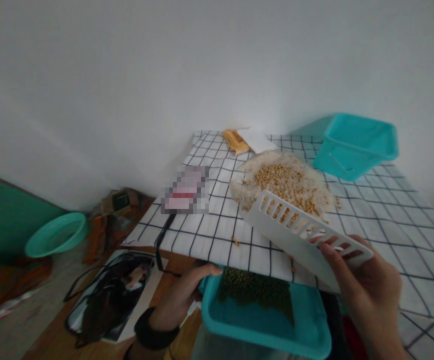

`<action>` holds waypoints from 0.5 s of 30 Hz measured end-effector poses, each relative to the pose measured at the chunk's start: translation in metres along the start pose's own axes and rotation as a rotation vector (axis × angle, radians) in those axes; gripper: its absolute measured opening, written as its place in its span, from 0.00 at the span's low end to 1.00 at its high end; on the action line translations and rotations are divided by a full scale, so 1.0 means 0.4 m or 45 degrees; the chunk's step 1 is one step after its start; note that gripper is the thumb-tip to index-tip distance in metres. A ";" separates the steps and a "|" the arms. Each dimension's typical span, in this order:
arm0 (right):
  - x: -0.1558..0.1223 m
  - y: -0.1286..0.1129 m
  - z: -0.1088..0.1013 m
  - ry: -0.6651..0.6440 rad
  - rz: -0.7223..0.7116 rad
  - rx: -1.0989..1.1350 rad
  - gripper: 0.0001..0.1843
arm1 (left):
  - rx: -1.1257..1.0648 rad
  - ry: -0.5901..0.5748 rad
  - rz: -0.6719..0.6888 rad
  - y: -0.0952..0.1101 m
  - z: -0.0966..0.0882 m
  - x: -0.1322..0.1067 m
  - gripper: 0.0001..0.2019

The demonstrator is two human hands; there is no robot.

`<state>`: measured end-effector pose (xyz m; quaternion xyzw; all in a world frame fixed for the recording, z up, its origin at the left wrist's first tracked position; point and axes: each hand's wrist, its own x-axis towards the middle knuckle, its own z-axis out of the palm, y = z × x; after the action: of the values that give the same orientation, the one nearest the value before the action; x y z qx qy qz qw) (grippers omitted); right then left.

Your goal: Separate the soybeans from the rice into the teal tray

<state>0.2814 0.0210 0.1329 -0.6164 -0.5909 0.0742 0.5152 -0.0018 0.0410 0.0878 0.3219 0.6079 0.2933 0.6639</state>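
Meeting a pale wall, the checked white worktop holds tan grains, with a teal bin toward its far right. At the front edge, the left hand clasps a teal tray of dark grains; apart from it, the right hand grips a white slotted board before the tan grains. Checked surface stretches rightward of them.
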 end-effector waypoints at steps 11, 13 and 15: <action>-0.007 -0.018 0.025 -0.138 -0.022 0.149 0.07 | -0.089 -0.029 -0.051 0.014 0.004 -0.019 0.05; -0.004 -0.017 0.027 -0.235 -0.030 0.187 0.08 | -0.110 -0.039 0.022 0.022 -0.003 -0.030 0.04; 0.002 -0.015 0.022 -0.335 -0.016 0.231 0.08 | -0.133 -0.054 0.071 0.023 -0.008 -0.029 0.05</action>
<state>0.2714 0.0249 0.1337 -0.5484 -0.6480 0.2043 0.4874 -0.0061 0.0377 0.1021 0.3098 0.5684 0.3364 0.6840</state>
